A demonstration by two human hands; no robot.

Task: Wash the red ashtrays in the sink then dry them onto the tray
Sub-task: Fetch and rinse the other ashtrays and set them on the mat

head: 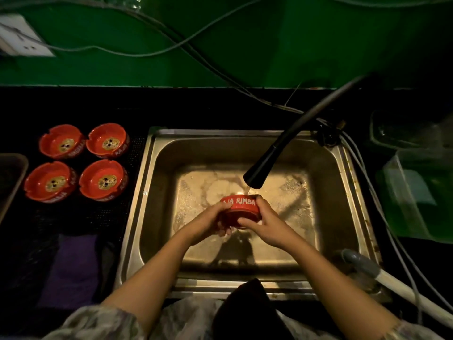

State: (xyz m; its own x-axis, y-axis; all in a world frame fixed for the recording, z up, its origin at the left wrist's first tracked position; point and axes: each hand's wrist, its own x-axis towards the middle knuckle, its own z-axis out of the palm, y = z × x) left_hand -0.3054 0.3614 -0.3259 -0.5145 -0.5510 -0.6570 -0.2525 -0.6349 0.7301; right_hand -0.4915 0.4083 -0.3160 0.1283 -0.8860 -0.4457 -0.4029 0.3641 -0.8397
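— How many ashtrays?
— Five, all round, glossy red. One ashtray is over the steel sink, gripped by the left hand and right hand, under the black tap.
— The rest?
— Four ashtrays sit in a square on the dark worktop, near one grey tray.

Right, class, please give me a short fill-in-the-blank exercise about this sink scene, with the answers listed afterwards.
1. The left hand and right hand hold one red ashtray under the ____.
2. On the counter left of the sink sit ____ more ashtrays.
3. The wall behind the counter is ____.

Answers: tap; four; green
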